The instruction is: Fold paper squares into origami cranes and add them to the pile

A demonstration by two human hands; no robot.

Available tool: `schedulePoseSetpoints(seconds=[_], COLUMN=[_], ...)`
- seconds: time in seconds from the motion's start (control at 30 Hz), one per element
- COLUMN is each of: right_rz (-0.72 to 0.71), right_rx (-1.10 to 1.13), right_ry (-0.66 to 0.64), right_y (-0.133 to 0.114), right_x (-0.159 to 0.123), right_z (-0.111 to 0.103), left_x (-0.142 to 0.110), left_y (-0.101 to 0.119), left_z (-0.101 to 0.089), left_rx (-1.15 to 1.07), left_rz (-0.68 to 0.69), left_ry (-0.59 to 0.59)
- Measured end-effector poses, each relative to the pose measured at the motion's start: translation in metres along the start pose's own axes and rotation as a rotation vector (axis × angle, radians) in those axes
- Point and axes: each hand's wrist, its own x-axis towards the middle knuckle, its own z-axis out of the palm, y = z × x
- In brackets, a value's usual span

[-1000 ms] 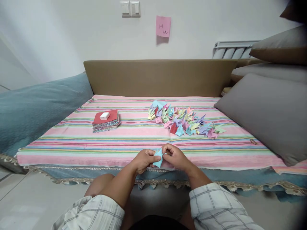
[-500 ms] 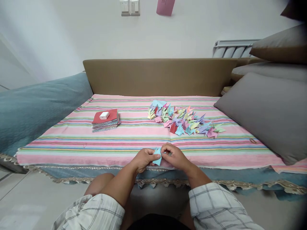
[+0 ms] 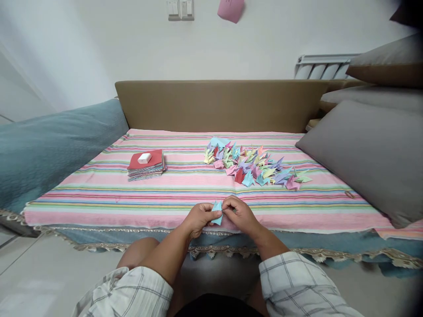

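Between my hands is a light blue folded origami paper (image 3: 217, 215), held above the front edge of the striped cloth. My left hand (image 3: 200, 218) pinches it, thumb across its front and fingers behind. At its right side, my right hand (image 3: 240, 215) is closed in a pinch, thumb and forefinger on the paper's edge. Those fingertips partly hide what they grip. Beyond my hands lies a spread of folded paper cranes (image 3: 251, 167) in several pastel colours, with a few red ones.
A stack of coloured paper squares (image 3: 147, 169), red on top, sits at the left with a small white block (image 3: 144, 158) on it. Grey cushions (image 3: 366, 154) fill the right end. A striped cloth (image 3: 99, 193) covers the seat, and a brown backrest (image 3: 211, 105) stands behind.
My right fingertips have moved slightly closer in against the blue paper's right edge. The left hand keeps its pinch. The whole view has shifted very slightly.
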Motion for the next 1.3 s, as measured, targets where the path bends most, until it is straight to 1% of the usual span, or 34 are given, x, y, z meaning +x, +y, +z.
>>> schedulePoseSetpoints(seconds=[0.23,0.37,0.53,0.63,0.8,0.97,1.13,1.3], right_rz=[0.021,0.039,0.134,0.186,0.188,0.223,0.213,0.265], right_rx=[0.056,0.074,0.136,0.168,0.148,0.139,0.142,0.255], right_ry=[0.057,0.066,0.101,0.113,0.114,0.127,0.124,0.13], right_y=[0.0,-0.004,-0.006,-0.006,-0.006,-0.005,-0.006,-0.002], right_x=[-0.001,-0.001,-0.001,-0.001,-0.001,-0.002,-0.002,-0.002], right_z=[0.003,0.002,0.004,0.005,0.007,0.008,0.009,0.013], left_x=[0.004,0.005,0.004,0.004,0.005,0.007,0.007,0.007], left_y=[-0.006,-0.006,-0.005,-0.006,-0.008,-0.012,-0.013,-0.013], left_z=[-0.001,-0.002,-0.001,-0.001,0.001,0.001,0.001,0.001], left_rx=[0.008,-0.019,-0.056,-0.07,-0.078,-0.088,-0.071,-0.112], left_rz=[0.072,0.118,0.172,0.177,0.214,0.243,0.239,0.222], left_ry=[0.031,0.053,0.046,0.031,0.033,0.039,0.023,0.057])
